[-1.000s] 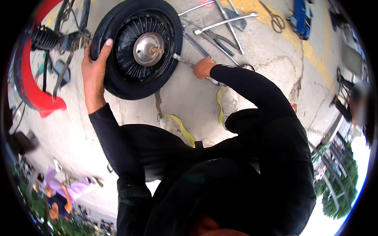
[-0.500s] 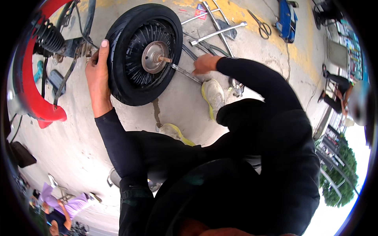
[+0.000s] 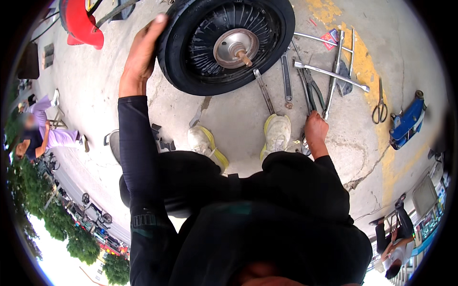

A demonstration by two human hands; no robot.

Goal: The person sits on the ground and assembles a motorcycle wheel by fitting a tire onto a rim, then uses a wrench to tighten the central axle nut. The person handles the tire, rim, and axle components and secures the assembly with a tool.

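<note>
My left hand (image 3: 143,55) grips the left side of a black wheel (image 3: 175,59), its thumb along the tread and its other fingers mostly hidden. The wheel stands tilted, its hub and rusty threaded axle (image 3: 243,56) facing me. My right hand (image 3: 316,129) is low and closed at the handle ends of the pliers (image 3: 316,93) and a thin metal bar (image 3: 303,83); which of them it holds, if any, I cannot make out. A flat metal bar (image 3: 264,93) reaches from near the wheel's lower edge to my right shoe (image 3: 276,131). Beside it lies a wrench (image 3: 286,78).
A cross-shaped lug wrench (image 3: 336,71), scissors (image 3: 379,107) and a blue tool or case (image 3: 408,121) lie to the right. A red curved vehicle part (image 3: 83,26) hangs at upper left. People sit at far left and lower right. Cracks run through the concrete floor.
My view has turned, so the wheel appears higher and further right. My right hand has moved from beside the flat metal bar to the pliers' handle ends. My left hand stays on the wheel.
</note>
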